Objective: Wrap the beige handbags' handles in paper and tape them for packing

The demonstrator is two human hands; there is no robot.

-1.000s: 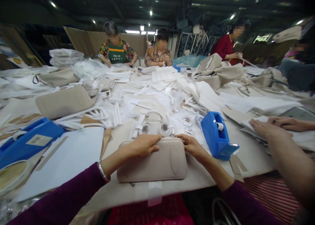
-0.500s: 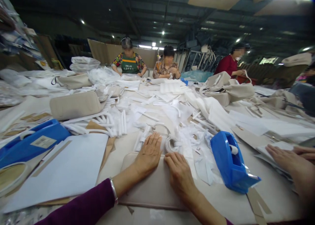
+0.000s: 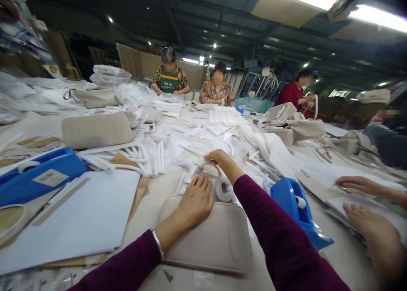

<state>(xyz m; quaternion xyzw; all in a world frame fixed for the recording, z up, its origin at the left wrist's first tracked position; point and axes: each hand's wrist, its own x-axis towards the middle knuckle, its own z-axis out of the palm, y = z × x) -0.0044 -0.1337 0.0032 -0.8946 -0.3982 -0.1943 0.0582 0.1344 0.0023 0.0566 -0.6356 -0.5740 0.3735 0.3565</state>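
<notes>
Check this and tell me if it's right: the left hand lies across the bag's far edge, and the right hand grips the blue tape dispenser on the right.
The right hand isn't on the blue tape dispenser; the head view shows it beyond the bag, by the white packing material. The rest stands.

Green apron (image 3: 169,79), white print (image 3: 168,85) reading "OMLUN"

The pinkish-beige bag (image 3: 219,244) lies flat on the bench (image 3: 146,202), broad smooth face up, corners rounded, a long oval outlined near its right end. Just past its far edge I can see a pale strap (image 3: 224,191) wound into a coil, its wrapping partly hidden.
</notes>
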